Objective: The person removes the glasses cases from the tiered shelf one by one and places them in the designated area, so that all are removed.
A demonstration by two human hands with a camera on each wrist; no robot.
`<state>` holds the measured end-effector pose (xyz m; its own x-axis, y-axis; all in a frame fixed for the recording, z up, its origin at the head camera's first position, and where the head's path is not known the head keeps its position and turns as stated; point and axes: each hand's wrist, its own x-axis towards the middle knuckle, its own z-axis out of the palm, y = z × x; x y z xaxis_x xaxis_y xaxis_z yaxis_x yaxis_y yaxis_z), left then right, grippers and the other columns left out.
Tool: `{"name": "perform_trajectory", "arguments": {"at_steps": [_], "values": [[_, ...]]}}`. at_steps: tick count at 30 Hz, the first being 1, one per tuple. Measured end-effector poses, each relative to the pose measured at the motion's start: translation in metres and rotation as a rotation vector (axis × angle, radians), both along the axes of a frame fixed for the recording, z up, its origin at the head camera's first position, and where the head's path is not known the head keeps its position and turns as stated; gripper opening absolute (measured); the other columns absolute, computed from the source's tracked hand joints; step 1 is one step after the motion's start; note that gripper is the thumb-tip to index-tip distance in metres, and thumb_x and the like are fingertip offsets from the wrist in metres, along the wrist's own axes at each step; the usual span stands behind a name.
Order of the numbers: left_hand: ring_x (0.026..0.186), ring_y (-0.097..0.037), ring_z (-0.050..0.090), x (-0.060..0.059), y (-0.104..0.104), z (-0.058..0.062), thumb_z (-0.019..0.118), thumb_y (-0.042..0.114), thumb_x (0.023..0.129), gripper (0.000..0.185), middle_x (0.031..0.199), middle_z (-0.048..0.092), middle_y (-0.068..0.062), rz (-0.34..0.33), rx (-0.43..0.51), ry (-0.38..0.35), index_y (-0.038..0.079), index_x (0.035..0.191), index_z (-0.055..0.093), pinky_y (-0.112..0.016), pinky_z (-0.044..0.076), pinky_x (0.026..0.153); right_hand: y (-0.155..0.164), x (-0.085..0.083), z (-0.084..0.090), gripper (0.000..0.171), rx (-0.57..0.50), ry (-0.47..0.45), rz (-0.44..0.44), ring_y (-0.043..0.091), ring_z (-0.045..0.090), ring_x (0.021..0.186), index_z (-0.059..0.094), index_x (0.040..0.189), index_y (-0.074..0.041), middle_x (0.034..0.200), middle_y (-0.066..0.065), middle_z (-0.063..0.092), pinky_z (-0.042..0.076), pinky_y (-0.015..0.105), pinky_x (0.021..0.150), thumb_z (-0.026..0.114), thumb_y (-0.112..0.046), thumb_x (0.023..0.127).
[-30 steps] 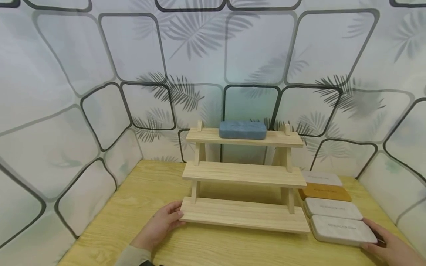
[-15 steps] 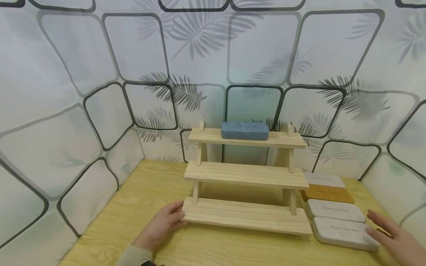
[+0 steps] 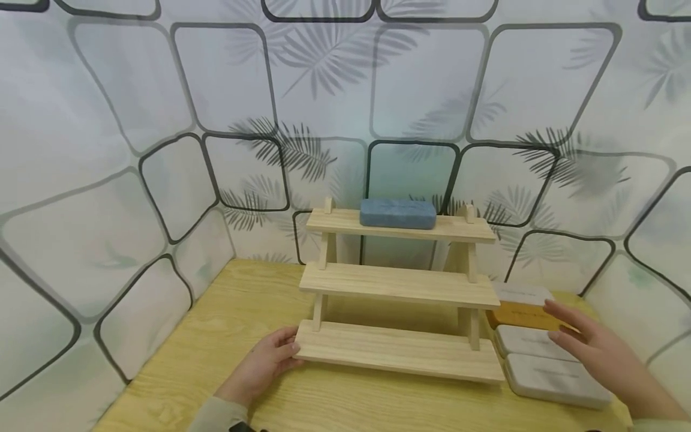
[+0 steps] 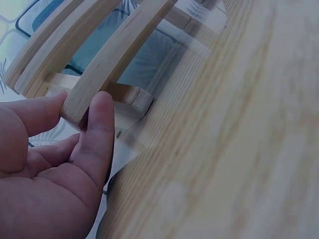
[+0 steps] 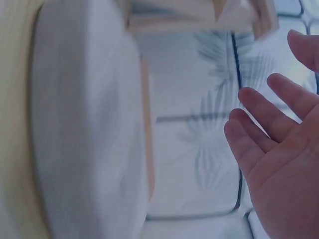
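Observation:
A three-tier wooden rack stands on the table, with a blue case lying on its top shelf. My left hand holds the left end of the bottom shelf; in the left wrist view the thumb and a finger pinch the board's end. My right hand hovers open, fingers straight, over a row of flat cases right of the rack: a pale one, an orange one and two grey ones. In the right wrist view the hand holds nothing beside a blurred grey case.
The light wooden table sits in a corner closed in by patterned walls at the left, back and right. Bare tabletop lies left of and in front of the rack.
My right hand has lifted off the nearest grey case and moved back and left, now over the middle cases by the orange one. The left hand and rack have not moved.

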<state>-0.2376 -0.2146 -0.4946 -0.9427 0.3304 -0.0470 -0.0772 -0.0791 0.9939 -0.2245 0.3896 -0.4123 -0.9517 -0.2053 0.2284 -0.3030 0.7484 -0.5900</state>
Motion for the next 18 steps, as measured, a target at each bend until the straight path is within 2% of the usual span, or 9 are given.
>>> {"name": "perform_trajectory", "arguments": {"at_steps": [1,3,4,6,8,11,13,15,18], "values": [[0.117,-0.027,0.058,0.000,0.000,0.000,0.054,0.012,0.106,0.063,0.141,0.048,-0.029,0.002,0.000,-0.001,-0.018,0.151,0.022,-0.038,0.055,0.096,-0.007,-0.002,0.004,0.059,-0.009,0.009,0.022,-0.022,0.037,0.112,0.037,0.158,-0.012,0.147,-0.013,0.043,0.044,0.006,0.081,0.058,-0.027,0.106],[0.117,-0.027,0.058,0.002,-0.001,-0.001,0.054,0.012,0.106,0.063,0.141,0.047,-0.030,0.015,-0.006,-0.002,-0.019,0.151,0.022,-0.038,0.056,0.095,-0.023,-0.007,0.010,0.057,-0.044,0.034,0.075,-0.018,0.039,0.118,0.038,0.157,-0.012,0.148,-0.011,0.044,0.044,0.006,0.084,0.059,-0.022,0.105],[0.116,-0.027,0.058,0.002,-0.002,-0.001,0.054,0.012,0.106,0.063,0.140,0.047,-0.031,0.022,-0.008,-0.004,-0.019,0.150,0.022,-0.038,0.056,0.095,-0.031,-0.009,0.014,0.056,-0.043,0.037,0.085,-0.013,0.042,0.121,0.039,0.157,-0.013,0.150,-0.003,0.045,0.045,0.007,0.086,0.059,-0.022,0.105],[0.116,-0.027,0.059,0.003,-0.002,-0.001,0.055,0.011,0.105,0.063,0.140,0.046,-0.032,0.034,-0.012,-0.005,-0.020,0.150,0.023,-0.038,0.056,0.095,-0.046,-0.015,0.021,0.056,-0.050,0.045,0.113,0.005,0.047,0.129,0.039,0.157,-0.013,0.152,0.008,0.045,0.045,0.008,0.086,0.059,-0.021,0.105],[0.116,-0.027,0.059,0.003,-0.002,-0.001,0.055,0.011,0.105,0.063,0.140,0.046,-0.032,0.038,-0.014,-0.004,-0.020,0.150,0.023,-0.038,0.056,0.095,-0.061,-0.020,0.027,0.057,-0.071,0.055,0.137,0.028,0.046,0.136,0.037,0.157,-0.013,0.154,0.016,0.042,0.043,0.007,0.088,0.059,-0.020,0.105],[0.117,-0.028,0.058,0.002,-0.002,-0.001,0.055,0.011,0.105,0.063,0.141,0.046,-0.032,0.031,-0.011,-0.001,-0.019,0.150,0.023,-0.039,0.056,0.095,-0.077,-0.026,0.040,0.059,-0.085,0.065,0.152,0.050,0.039,0.136,0.034,0.159,-0.017,0.158,0.014,0.036,0.039,0.005,0.090,0.059,-0.022,0.105],[0.117,-0.027,0.059,0.001,-0.001,-0.001,0.055,0.011,0.105,0.062,0.141,0.047,-0.032,0.025,-0.011,0.000,-0.019,0.150,0.023,-0.038,0.056,0.095,-0.088,-0.029,0.049,0.060,-0.098,0.078,0.148,0.050,0.036,0.138,0.033,0.159,-0.020,0.160,0.013,0.033,0.044,0.018,0.101,0.059,-0.023,0.105],[0.116,-0.027,0.059,0.000,0.000,-0.001,0.055,0.011,0.105,0.062,0.141,0.048,-0.031,0.023,-0.012,-0.002,-0.019,0.150,0.024,-0.038,0.056,0.095,-0.097,-0.031,0.057,0.061,-0.108,0.093,0.149,0.049,0.035,0.139,0.033,0.160,-0.021,0.161,0.013,0.032,0.043,0.040,0.110,0.059,-0.024,0.105],[0.115,-0.027,0.060,0.000,0.002,0.000,0.055,0.011,0.105,0.062,0.139,0.049,-0.030,0.023,-0.015,-0.004,-0.019,0.150,0.024,-0.038,0.056,0.094,-0.109,-0.036,0.067,0.062,-0.101,0.108,0.148,0.049,0.035,0.139,0.033,0.160,-0.020,0.161,0.014,0.031,0.036,0.071,0.104,0.060,-0.026,0.104]]}}
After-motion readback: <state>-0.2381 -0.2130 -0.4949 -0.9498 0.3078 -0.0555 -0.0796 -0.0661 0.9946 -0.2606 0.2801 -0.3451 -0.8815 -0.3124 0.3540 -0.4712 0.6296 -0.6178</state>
